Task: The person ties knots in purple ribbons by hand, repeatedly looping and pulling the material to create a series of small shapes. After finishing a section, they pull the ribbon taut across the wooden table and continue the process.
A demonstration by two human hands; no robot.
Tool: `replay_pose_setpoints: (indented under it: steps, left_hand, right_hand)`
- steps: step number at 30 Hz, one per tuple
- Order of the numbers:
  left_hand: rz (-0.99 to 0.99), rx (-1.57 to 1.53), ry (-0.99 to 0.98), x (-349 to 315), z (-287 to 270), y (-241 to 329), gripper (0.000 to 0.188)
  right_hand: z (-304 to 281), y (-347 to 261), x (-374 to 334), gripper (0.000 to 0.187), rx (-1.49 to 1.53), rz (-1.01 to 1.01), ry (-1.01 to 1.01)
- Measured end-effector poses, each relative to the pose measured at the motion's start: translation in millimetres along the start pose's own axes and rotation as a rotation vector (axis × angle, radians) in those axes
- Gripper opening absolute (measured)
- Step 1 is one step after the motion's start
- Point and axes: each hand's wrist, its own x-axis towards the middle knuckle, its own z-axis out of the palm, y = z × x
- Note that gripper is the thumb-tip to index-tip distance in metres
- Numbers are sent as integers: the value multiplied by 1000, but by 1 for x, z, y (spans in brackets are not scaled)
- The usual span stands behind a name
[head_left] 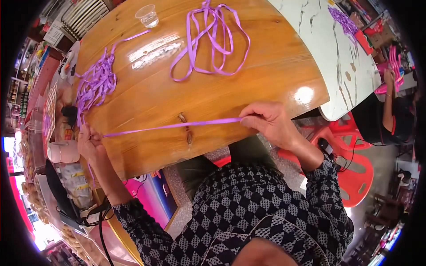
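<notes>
A purple ribbon (173, 127) is stretched nearly straight between my hands, above the near part of the wooden table (146, 97). My left hand (90, 139) grips one end by the table's left edge, its fingers closed. At the other end my right hand (268, 122) pinches the ribbon between thumb and fingers. From my left hand a strand runs up toward a tangled heap of purple ribbon (98, 80) at the left edge; another bit dangles below that hand. Loose loops of purple ribbon (194, 48) lie across the table's far middle.
A clear plastic cup (147, 17) with some liquid stands at the far left. To the right adjoins a white marbled table (330, 57) bearing more purple ribbon (344, 22). Red plastic stools (350, 173) stand below it. At far right, another person's hand (389, 77) is beside pink hangers (394, 66).
</notes>
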Motion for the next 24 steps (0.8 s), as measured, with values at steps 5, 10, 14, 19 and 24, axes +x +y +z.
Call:
replay_pose_setpoints:
  steps: [5, 10, 14, 19, 24]
  left_hand:
    - [683, 1486, 615, -17, 33, 18, 37]
    - [608, 793, -347, -117, 188, -8, 52]
    - [-535, 234, -715, -174, 223, -12, 32]
    - [-538, 316, -741, -182, 221, -12, 27]
    - [-746, -26, -554, -180, 209, -15, 19]
  right_hand:
    - [16, 2, -1, 5, -279, -221, 113]
    - [52, -8, 4, 7, -255, -417, 50]
    - [60, -32, 8, 6, -134, -497, 141]
    - [20, -21, -4, 9, 58, -301, -66]
    - [7, -14, -15, 7, 287, 26, 61]
